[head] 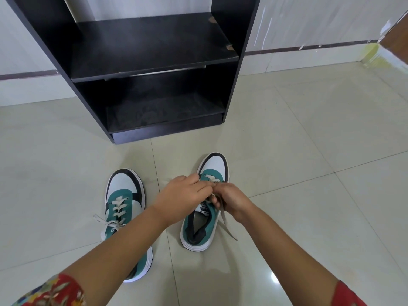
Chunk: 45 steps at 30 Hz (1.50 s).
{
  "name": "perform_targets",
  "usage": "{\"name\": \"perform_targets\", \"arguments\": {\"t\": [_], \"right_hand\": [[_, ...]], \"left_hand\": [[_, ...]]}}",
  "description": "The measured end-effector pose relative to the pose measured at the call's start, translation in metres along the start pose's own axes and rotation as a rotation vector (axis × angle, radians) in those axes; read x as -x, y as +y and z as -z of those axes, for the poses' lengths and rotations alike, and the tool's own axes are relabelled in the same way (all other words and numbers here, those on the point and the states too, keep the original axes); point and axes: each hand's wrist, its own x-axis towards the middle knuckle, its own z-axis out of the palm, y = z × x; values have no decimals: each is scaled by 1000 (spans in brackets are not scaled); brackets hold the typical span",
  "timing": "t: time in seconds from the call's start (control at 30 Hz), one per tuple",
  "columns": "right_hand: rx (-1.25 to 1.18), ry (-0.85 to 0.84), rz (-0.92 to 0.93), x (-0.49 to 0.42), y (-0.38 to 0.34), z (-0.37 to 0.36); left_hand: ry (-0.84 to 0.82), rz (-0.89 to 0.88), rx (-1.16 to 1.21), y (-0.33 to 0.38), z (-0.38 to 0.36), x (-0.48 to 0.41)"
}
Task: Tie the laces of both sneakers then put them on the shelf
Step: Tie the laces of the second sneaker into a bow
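Two teal, white and black sneakers stand on the tiled floor, toes toward the black shelf (154,69). The left sneaker (123,195) stands alone; its laces look knotted, with loose ends trailing to the left, and my left forearm hides its heel. Over the right sneaker (215,164) both hands meet at the lacing. My left hand (183,195) pinches the laces from the left. My right hand (231,202) grips them from the right, and one lace end (227,226) hangs down past the shoe's side. The knot itself is hidden by my fingers.
The shelf unit stands against the white wall, with an upper board and a lower compartment (163,111), both bare. Glossy beige floor tiles (309,151) spread to the right and left. A brown door edge (397,40) shows at the far right.
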Motion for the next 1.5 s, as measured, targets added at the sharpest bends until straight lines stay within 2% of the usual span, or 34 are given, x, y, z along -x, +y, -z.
{"name": "perform_targets", "arguments": {"t": [0.1, 0.17, 0.23, 0.3, 0.4, 0.47, 0.53, 0.63, 0.67, 0.73, 0.8, 0.87, 0.97, 1.07, 1.13, 1.23, 1.3, 1.37, 1.5], "right_hand": [[-103, -39, 10, -2, 1, 2], [-194, -27, 62, 2, 4, 1], [-179, 37, 106, 6, 7, -2], [-87, 105, 148, 9, 10, -5], [-73, 181, 207, 17, 15, -11], [-53, 207, 286, 21, 20, -15], [158, 254, 389, 24, 28, -15], [641, 328, 526, 24, 37, -9], [671, 330, 561, 24, 37, -9], [545, 350, 583, 26, 33, -7], [367, 348, 555, 28, 31, -1], [307, 299, 493, 30, 28, 3], [470, 228, 379, 33, 22, -4], [676, 244, 415, 29, 19, -11], [571, 244, 417, 29, 18, -9], [252, 266, 311, 33, 19, -3], [88, 277, 200, 36, 27, 4], [-53, 263, 122, 37, 37, 10], [-356, 132, 221, 40, 47, 4]], "left_hand": [[10, 41, -13, 0, 0, 0], [-66, 280, 113, 4, 5, -2], [-232, 643, 358, 8, 12, -10], [-399, 903, 702, 8, 15, -18], [-508, 1169, 1241, 0, 18, -25], [-472, 1285, 1369, -3, 19, -24], [-390, 1344, 1382, -3, 17, -19], [-291, 1345, 1385, 1, 13, -16], [-261, 1345, 1379, 2, 13, -16], [-186, 1366, 1319, 0, 13, -16], [-142, 1407, 1315, -5, 14, -13], [-149, 1432, 1374, -6, 12, -9], [-182, 1422, 1394, 3, 9, -10], [-136, 1398, 1450, 8, 10, -14], [-134, 1386, 1438, 6, 11, -14], [-100, 1409, 1387, 3, 8, -10], [-32, 1493, 1359, -1, 4, -2], [2, 1633, 1460, -3, -2, 10], [-63, 1746, 1609, 0, -14, 23]]}}
